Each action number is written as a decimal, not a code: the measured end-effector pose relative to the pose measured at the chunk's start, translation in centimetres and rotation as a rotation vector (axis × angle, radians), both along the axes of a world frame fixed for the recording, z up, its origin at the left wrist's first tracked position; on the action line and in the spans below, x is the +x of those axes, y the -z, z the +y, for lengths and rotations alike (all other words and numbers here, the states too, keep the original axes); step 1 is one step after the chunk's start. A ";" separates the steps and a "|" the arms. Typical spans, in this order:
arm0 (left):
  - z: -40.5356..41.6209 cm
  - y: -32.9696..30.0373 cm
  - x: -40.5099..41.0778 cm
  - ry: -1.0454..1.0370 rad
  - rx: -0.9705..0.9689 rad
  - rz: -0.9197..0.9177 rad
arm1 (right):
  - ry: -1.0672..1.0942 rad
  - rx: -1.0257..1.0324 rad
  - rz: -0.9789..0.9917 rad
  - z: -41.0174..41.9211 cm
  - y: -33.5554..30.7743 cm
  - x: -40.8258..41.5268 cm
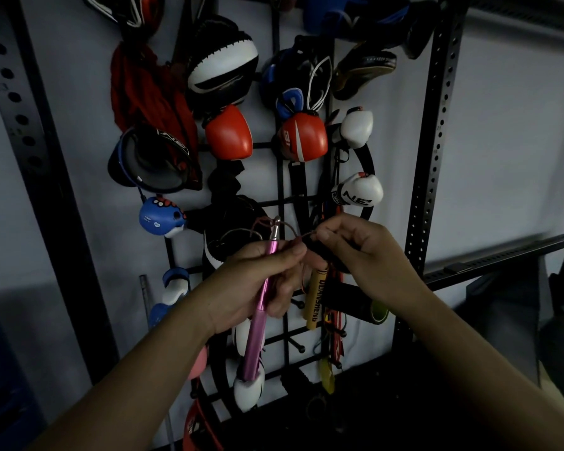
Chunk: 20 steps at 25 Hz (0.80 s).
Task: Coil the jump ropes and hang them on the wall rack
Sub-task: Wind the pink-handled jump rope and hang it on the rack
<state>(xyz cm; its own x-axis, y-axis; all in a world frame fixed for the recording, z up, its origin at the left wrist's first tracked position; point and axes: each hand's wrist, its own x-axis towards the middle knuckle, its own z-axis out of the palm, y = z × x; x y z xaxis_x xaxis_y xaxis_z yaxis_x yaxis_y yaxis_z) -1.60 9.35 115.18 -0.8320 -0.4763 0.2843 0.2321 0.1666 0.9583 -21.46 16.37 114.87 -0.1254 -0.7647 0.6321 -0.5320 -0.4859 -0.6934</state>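
Cord [298,236] at 3 o'clock of the pink handle [261,297], thin and limp, is pinched by the right hand [360,247]; the rigid handle is gripped by the left hand [258,284].

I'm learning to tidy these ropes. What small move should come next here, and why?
Probably draw the thin rope in another loop toward the pink handle: the left hand grips the handle, the right hand pinches the rope, and nothing hangs on the wall rack yet.

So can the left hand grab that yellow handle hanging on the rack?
Probably not right now: the left hand already grips the pink handle. The yellow handle hangs uncovered just beside it, so it is near once that hand is free.
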 end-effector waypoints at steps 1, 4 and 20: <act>0.0 0.2 0.0 -0.002 0.001 0.000 | 0.011 -0.008 0.000 -0.1 0.1 -0.1; -0.1 0.5 0.0 0.034 0.055 0.035 | 0.032 -0.052 -0.009 -0.3 0.2 -0.2; -1.2 -0.7 -0.4 -0.446 -0.425 -0.124 | -0.050 0.174 0.415 1.3 2.3 3.9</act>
